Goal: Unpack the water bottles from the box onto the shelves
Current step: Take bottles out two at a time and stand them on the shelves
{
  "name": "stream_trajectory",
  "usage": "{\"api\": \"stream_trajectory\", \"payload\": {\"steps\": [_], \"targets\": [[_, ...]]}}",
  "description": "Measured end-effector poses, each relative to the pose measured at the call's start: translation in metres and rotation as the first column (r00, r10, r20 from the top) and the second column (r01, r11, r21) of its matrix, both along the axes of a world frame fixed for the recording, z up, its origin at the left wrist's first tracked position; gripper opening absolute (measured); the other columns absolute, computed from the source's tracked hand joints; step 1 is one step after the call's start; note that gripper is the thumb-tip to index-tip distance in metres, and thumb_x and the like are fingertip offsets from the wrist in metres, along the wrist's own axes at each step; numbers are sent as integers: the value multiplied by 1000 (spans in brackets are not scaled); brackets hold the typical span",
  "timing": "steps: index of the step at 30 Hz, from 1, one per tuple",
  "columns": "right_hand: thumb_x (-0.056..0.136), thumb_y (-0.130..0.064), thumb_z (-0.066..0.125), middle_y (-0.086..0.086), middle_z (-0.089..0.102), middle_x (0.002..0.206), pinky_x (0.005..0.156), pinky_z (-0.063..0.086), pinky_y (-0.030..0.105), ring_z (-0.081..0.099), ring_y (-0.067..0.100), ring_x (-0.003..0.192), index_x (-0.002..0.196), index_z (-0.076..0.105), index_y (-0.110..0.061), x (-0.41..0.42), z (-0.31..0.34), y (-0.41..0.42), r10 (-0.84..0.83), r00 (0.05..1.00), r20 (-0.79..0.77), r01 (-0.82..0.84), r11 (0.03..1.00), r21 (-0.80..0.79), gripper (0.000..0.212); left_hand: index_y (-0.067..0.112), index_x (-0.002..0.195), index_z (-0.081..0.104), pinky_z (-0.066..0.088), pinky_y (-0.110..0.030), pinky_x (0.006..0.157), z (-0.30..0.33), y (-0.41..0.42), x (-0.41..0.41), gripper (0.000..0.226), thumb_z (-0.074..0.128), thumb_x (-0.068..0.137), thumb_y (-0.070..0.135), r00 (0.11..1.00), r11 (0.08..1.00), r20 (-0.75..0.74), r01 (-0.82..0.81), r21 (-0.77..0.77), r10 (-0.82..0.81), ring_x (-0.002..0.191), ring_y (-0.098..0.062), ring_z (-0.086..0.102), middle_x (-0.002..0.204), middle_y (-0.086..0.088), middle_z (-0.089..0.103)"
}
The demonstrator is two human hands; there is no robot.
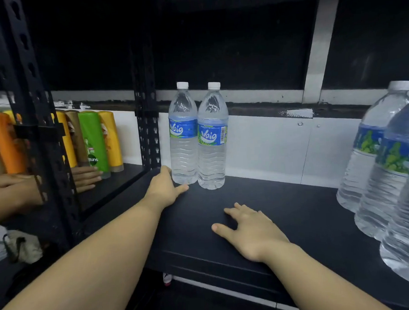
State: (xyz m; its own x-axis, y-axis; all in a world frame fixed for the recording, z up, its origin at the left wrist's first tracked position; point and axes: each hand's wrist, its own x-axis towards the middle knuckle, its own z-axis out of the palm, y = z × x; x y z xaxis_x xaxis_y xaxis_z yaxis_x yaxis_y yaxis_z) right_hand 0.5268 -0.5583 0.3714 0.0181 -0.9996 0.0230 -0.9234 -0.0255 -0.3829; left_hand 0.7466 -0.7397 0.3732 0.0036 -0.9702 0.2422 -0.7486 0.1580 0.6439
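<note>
Two clear water bottles with white caps and blue labels stand upright side by side at the back of the black shelf [283, 205]: the left bottle [183, 134] and the right bottle [212, 138]. My left hand [164, 188] lies open on the shelf at the foot of the left bottle, its fingers touching or nearly touching the base. My right hand [251, 230] rests flat and open on the shelf in front of the bottles, holding nothing. No box is in view.
Several larger water bottles [374, 152] crowd the right end of the shelf. A black perforated upright [146, 110] stands left of the two bottles. Beyond it, shampoo bottles [94, 141] line a neighbouring shelf, where another person's hands [85, 177] show.
</note>
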Motion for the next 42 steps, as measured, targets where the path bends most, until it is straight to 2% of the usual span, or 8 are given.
{"api": "stream_trajectory", "payload": {"steps": [7,11,16,20,25,32,39,42], "targets": [[94,-76,49,-2,51,152,116,40,43,45,25,142,149,55,-30,6,11,10,-44,999,-29,41,996,-85,72,21,149,53,46,-36,112,1,75,6,76,75,88,61,981,996,175,72,57,-81,136,-24,57,149,-3,61],[100,-68,45,1,60,144,105,49,44,56,29,131,142,62,-26,11,19,24,-42,992,-122,33,996,-77,62,24,148,57,46,-37,113,0,130,11,72,70,90,64,974,996,212,75,41,-82,135,-22,57,147,0,62],[105,-62,38,3,58,148,107,47,46,55,30,133,145,58,-20,13,13,58,50,985,-165,-60,997,-55,61,21,143,62,41,-41,118,-9,183,13,63,60,96,63,961,997,268,78,2,-76,137,-22,55,150,1,60],[107,-55,43,3,59,147,106,48,43,55,28,132,146,58,-20,9,-2,89,117,978,-171,-145,975,-165,55,20,146,60,15,-52,129,-21,219,4,57,52,103,57,957,993,284,81,-82,-55,147,-20,45,156,-1,55],[104,-53,52,3,37,168,128,23,41,33,22,155,160,42,-22,-6,-18,124,165,970,-180,-204,952,-229,65,22,157,47,4,-55,130,-33,255,-16,63,55,103,55,962,991,262,100,-85,-75,161,-20,20,169,-2,36],[106,-49,52,0,29,172,132,9,39,21,17,160,164,33,-22,-27,-24,172,212,969,-129,-239,937,-254,67,25,163,36,7,-51,132,-36,304,-30,71,56,103,56,957,992,268,121,-33,-108,162,-18,15,173,0,26],[103,-50,59,-2,33,170,129,23,40,26,18,158,165,31,-25,-33,-42,224,254,967,11,-249,954,-165,72,23,163,35,29,-34,123,-49,372,-27,77,64,99,54,964,992,233,126,26,-129,152,-20,37,167,-1,39],[101,-52,61,-3,36,169,126,31,41,30,20,156,166,27,-29,-28,-53,231,223,973,57,-215,968,-128,77,23,165,29,31,-35,121,-59,382,-21,83,67,98,54,967,991,219,125,45,-132,154,-20,34,166,0,39]]}}
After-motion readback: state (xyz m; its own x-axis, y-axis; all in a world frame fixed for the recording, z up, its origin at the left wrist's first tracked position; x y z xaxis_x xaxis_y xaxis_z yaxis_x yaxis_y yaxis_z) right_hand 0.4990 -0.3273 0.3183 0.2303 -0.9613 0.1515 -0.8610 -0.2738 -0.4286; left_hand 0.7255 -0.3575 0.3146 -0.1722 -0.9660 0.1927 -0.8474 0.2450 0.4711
